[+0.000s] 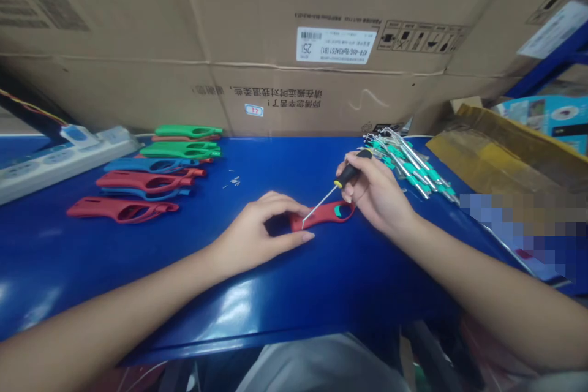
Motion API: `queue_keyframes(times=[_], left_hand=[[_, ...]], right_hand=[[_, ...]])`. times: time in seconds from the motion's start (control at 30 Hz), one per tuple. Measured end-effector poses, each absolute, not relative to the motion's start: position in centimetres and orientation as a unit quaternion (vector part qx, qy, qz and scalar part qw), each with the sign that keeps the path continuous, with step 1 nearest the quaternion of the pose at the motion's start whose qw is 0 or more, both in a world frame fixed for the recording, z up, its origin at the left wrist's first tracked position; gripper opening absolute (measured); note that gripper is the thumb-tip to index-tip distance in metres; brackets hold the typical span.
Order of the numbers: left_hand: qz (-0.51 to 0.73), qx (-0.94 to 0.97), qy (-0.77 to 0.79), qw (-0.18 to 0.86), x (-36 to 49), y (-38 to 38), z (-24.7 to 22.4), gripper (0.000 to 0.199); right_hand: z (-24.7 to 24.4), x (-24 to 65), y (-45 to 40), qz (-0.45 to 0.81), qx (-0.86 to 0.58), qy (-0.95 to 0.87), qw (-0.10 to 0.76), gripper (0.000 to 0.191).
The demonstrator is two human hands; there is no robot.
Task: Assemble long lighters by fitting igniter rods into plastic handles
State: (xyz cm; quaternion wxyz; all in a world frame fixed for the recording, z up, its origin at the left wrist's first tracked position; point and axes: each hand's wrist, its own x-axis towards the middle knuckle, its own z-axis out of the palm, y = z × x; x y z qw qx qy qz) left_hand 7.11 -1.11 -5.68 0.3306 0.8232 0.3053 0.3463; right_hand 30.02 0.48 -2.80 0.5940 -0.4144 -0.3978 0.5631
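Observation:
On the blue table lies a red lighter casing [324, 214] with a teal trigger showing in its opening. My left hand [264, 226] grips its left end between thumb and fingers. In my right hand [374, 193] is a screwdriver [348, 176] with a black and yellow handle, held at a slant. Its thin shaft runs down to the left, and the tip meets the casing near my left thumb. Whether a screw sits under the tip is too small to tell. Small loose screws [235, 180] lie beyond my left hand.
Several red, blue and green lighter casings [138, 182] are piled at the left, near a white power strip [87, 156]. Metal lighter rods with teal parts [408, 162] lie at the right, beside an open cardboard box [487, 153]. A large carton [257, 30] walls off the back.

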Motion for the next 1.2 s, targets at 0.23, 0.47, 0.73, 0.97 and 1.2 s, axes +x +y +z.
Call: queue_keyframes(times=[0.23,0.47,0.73,0.97,1.2], left_hand=[[0.376,0.787,0.309,0.380,7.35,-1.74,-5.05,0.022],[0.377,0.779,0.322,0.385,7.43,-1.81,-5.06,0.014],[0.406,0.785,0.298,0.361,7.39,-1.72,-5.06,0.007],[0.415,0.792,0.281,0.348,7.33,-1.59,-5.41,0.007],[0.405,0.795,0.285,0.351,7.40,-1.60,-5.41,0.006]], right_hand=[[-2.78,30.07,0.45,0.554,-0.411,-0.410,0.597,0.026],[-2.65,30.09,0.33,0.552,-0.398,-0.418,0.602,0.026],[-2.64,30.13,0.29,0.548,-0.379,-0.429,0.609,0.026],[-2.59,30.32,0.20,0.526,-0.369,-0.459,0.614,0.022],[-2.23,30.54,-0.19,0.494,-0.349,-0.513,0.609,0.019]])
